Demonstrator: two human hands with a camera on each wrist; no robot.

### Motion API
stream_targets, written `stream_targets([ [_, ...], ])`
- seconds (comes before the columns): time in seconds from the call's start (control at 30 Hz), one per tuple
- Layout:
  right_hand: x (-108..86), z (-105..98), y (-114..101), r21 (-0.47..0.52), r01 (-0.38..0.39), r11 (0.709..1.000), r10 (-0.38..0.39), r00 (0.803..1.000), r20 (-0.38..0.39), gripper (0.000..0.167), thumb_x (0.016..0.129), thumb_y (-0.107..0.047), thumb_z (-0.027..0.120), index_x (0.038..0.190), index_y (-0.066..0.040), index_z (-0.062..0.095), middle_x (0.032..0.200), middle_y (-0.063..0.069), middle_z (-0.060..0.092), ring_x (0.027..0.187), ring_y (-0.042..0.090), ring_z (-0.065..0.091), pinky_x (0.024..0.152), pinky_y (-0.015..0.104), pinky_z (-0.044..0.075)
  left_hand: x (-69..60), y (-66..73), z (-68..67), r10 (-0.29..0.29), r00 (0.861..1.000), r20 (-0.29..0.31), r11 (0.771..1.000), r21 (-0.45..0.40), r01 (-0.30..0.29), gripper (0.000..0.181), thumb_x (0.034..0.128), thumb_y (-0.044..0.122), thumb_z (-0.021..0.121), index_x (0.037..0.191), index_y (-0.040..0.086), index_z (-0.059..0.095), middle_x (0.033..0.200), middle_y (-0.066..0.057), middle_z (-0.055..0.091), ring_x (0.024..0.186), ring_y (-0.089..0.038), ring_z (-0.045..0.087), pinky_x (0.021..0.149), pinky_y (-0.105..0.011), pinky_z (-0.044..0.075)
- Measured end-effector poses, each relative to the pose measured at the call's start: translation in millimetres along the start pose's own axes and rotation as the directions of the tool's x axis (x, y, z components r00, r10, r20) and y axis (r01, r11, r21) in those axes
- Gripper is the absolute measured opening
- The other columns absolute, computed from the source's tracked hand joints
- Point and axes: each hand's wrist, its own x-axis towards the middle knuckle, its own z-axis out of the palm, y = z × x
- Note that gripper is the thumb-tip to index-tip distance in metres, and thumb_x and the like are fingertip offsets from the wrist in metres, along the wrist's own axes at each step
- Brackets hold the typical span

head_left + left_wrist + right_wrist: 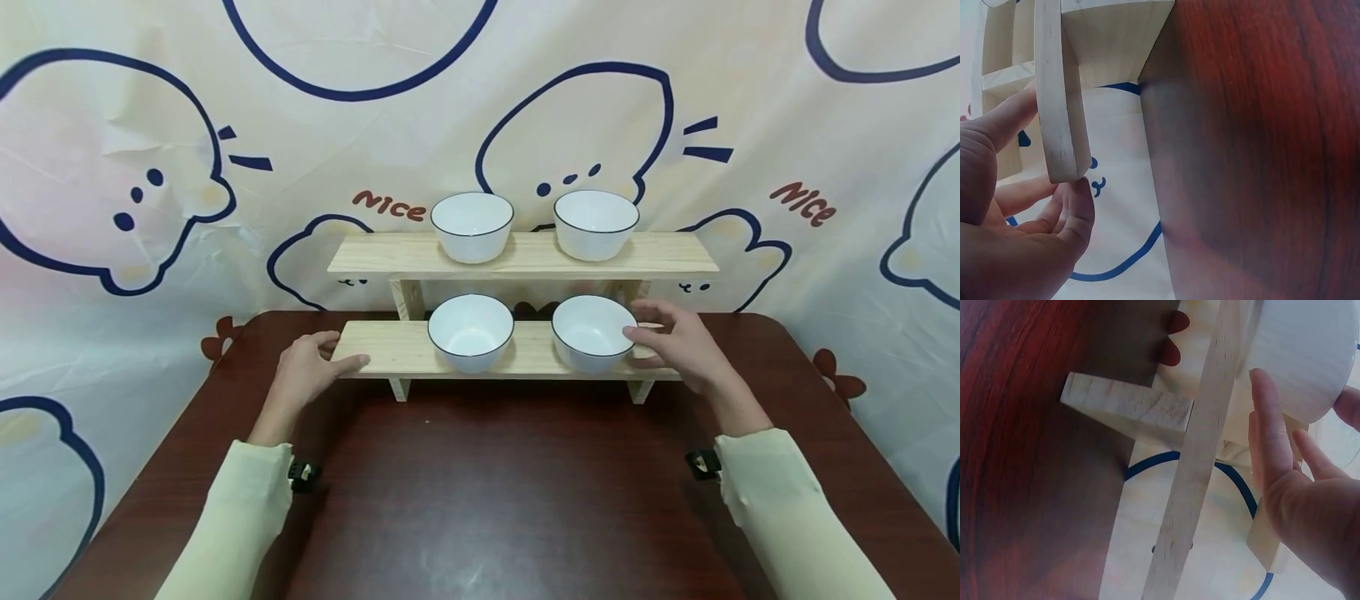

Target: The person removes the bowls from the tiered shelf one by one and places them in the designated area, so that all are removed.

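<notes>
A two-tier wooden shelf stand holds white, dark-rimmed bowls, two per tier. My left hand (303,371) grips the left end of the lower board (390,346); in the left wrist view its thumb lies on one face and its fingertips touch the board's end (1063,169). At the right bowl of the lower tier (588,333), my right hand (678,346) has one digit on the rim and others around the right side. The right wrist view shows the fingers (1272,437) against the outside of this bowl (1304,356), which sits upright on the board.
Left of that bowl is another lower-tier bowl (470,333). Two more bowls (472,229) (596,227) stand on the upper board (532,258). The stand rests at the back of a dark reddish-brown table (487,483), before a patterned cloth backdrop (315,158).
</notes>
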Motion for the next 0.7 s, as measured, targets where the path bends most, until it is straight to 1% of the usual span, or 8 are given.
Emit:
stream_targets([
  [0.13,1.0,2.3,-1.1,0.050,-0.028,0.998,0.028,1.000,-0.011,0.067,0.100,-0.014,0.065,0.154,0.005,0.031,0.149,0.029,0.037,0.113,0.026,0.055,0.079,0.041,0.058,1.1,-1.2,0.8,-0.003,1.000,0.001,1.000,-0.006,0.003,0.079,0.0886,0.036,0.080,0.140,-0.014,0.049,0.122,-0.033,0.063,0.102,-0.039,0.063,0.082,-0.047,0.051],
  [0.2,1.7,3.7,-1.7,0.059,-0.043,0.997,0.044,0.999,-0.019,0.065,0.100,-0.012,0.064,0.154,0.005,0.033,0.148,0.028,0.039,0.106,0.019,0.058,0.080,0.041,0.058,1.4,-1.2,1.0,-0.006,1.000,0.004,1.000,-0.014,0.006,0.078,0.0886,0.036,0.080,0.140,-0.014,0.049,0.121,-0.033,0.063,0.102,-0.039,0.063,0.082,-0.046,0.051],
  [0.3,2.2,5.4,-2.8,0.060,-0.062,0.996,0.064,0.997,-0.036,0.062,0.100,-0.011,0.064,0.153,0.005,0.036,0.146,0.028,0.041,0.099,0.016,0.062,0.081,0.040,0.058,1.5,-0.4,0.9,-0.016,1.000,0.013,1.000,-0.025,0.016,0.078,0.0890,0.035,0.080,0.141,-0.014,0.049,0.121,-0.033,0.063,0.101,-0.038,0.064,0.081,-0.046,0.051],
  [0.37,2.6,6.7,-3.3,0.066,-0.069,0.995,0.072,0.996,-0.044,0.061,0.100,-0.010,0.063,0.152,0.005,0.037,0.145,0.029,0.042,0.099,0.016,0.062,0.080,0.040,0.058,1.2,0.3,0.7,-0.024,1.000,0.018,0.999,-0.026,0.024,0.078,0.0891,0.035,0.080,0.141,-0.014,0.049,0.122,-0.033,0.063,0.100,-0.038,0.064,0.081,-0.046,0.051],
  [0.53,3.8,9.7,-4.7,0.088,-0.087,0.992,0.092,0.994,-0.063,0.060,0.099,-0.005,0.061,0.153,0.005,0.037,0.144,0.029,0.043,0.105,0.022,0.060,0.078,0.041,0.058,0.6,0.9,-0.2,-0.027,1.000,0.015,0.999,-0.025,0.028,0.077,0.0892,0.035,0.080,0.141,-0.013,0.050,0.123,-0.033,0.063,0.101,-0.038,0.065,0.082,-0.046,0.052],
  [0.7,6.6,11.7,-6.6,0.069,-0.098,0.993,0.104,0.991,-0.085,0.059,0.096,-0.001,0.058,0.151,0.007,0.038,0.141,0.032,0.045,0.103,0.024,0.062,0.075,0.040,0.059,0.2,1.1,-0.3,-0.024,1.000,0.018,0.999,-0.031,0.025,0.077,0.0889,0.035,0.080,0.141,-0.014,0.049,0.123,-0.034,0.063,0.100,-0.038,0.065,0.081,-0.047,0.052],
])
